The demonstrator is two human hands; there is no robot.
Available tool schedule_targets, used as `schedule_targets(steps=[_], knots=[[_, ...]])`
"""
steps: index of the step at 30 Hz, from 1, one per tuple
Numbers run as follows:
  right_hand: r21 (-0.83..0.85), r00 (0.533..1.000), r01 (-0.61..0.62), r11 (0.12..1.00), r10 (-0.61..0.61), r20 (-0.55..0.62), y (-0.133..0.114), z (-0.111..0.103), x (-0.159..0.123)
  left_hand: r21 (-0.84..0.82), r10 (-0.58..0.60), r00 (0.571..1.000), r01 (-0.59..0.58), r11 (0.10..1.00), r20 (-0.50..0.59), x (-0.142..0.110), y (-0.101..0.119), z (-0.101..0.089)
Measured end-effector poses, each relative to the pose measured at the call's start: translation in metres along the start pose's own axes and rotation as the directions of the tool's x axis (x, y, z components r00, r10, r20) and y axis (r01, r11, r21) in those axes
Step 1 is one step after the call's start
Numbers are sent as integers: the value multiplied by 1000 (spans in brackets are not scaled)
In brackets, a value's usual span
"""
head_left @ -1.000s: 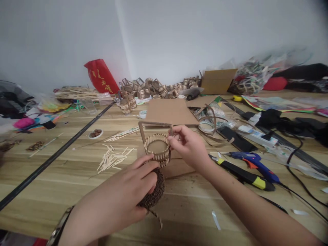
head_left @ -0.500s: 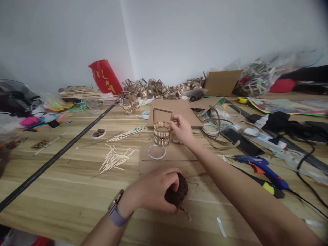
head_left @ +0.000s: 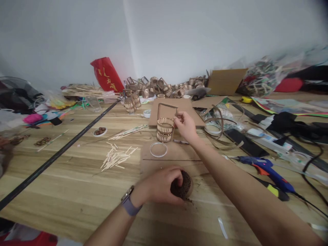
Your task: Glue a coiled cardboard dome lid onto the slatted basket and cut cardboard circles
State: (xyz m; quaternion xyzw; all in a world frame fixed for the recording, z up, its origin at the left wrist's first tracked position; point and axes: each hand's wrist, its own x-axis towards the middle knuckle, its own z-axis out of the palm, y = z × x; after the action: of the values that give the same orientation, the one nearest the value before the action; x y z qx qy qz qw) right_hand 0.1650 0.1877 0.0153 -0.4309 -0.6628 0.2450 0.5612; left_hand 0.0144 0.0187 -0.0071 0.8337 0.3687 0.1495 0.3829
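My right hand (head_left: 185, 127) reaches forward and pinches the cardboard handle of a small round basket (head_left: 165, 129) made of toothpick-like sticks; the basket stands upright on the wooden table. My left hand (head_left: 161, 186) is closed round a dark brown roll of woven strip (head_left: 183, 185), which rests on a cardboard sheet (head_left: 171, 154) near me. A thin white ring (head_left: 158, 149) lies flat on that sheet between the basket and the roll. My left wrist wears a watch with a purple band.
A pile of short sticks (head_left: 116, 159) and longer skewers (head_left: 128, 132) lie to the left. A blue glue gun (head_left: 266, 168), a yellow-and-black cutter (head_left: 273, 189) and cables lie to the right. Several finished baskets (head_left: 156, 88) are heaped by the far wall, next to a red bag (head_left: 107, 75).
My right hand has carried the stick basket away from me and set it further out on the table. My left hand has lowered the dark roll onto the cardboard; the white ring is now uncovered.
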Motion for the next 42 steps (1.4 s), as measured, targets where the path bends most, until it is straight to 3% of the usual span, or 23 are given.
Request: schedule_targets(steps=[7, 11, 15, 18, 20, 22, 24, 26, 29, 31, 35, 38, 40, 42], knots=[[-79, 1000, 7, 997, -6, 4, 8, 4, -5, -182, -90, 992, 73, 981, -87, -5, -5, 0], [-154, 999, 21, 988, -17, 30, 14, -1, -8, -435, -124, 980, 46, 899, -154, -6, -10, 4], [-269, 999, 53, 962, -51, 16, 19, -15, -19, -527, -156, 971, 37, 849, -183, -6, -13, 4], [-326, 985, 144, 934, -105, 136, 21, -19, -37, -541, -150, 967, 14, 841, -207, -8, -16, -3], [-306, 927, 261, 916, -149, 344, 21, -15, -54, -554, -143, 970, 10, 832, -196, -11, -19, -11], [-259, 826, 361, 896, -179, 534, 20, -6, -69, -573, -125, 978, 9, 819, -164, -16, -23, -21], [-239, 755, 412, 880, -182, 630, 18, 3, -80, -567, -114, 985, 19, 824, -133, -21, -26, -31], [-248, 734, 426, 870, -172, 657, 15, 8, -86, -479, -130, 983, 53, 876, -128, -25, -29, -39], [-256, 739, 419, 871, -163, 654, 6, 5, -89, -201, -145, 980, 115, 973, -137, -28, -29, -46], [-255, 750, 407, 877, -161, 641, -4, -4, -93, -35, -138, 987, 135, 990, -86, -28, -26, -45], [-245, 776, 377, 893, -160, 610, -23, -30, -113, 106, -74, 997, 73, 992, 0, -23, -14, -31], [-266, 864, 315, 911, -159, 478, -26, -54, -134, 133, -36, 999, 32, 991, 23, -22, -5, -20], [-295, 932, 215, 931, -106, 346, -23, -68, -145, 144, -11, 999, 5, 990, 46, -22, -1, -14], [-301, 964, 104, 948, -21, 265, -18, -79, -154, 164, 21, 998, -30, 986, 56, -23, 2, -8]])
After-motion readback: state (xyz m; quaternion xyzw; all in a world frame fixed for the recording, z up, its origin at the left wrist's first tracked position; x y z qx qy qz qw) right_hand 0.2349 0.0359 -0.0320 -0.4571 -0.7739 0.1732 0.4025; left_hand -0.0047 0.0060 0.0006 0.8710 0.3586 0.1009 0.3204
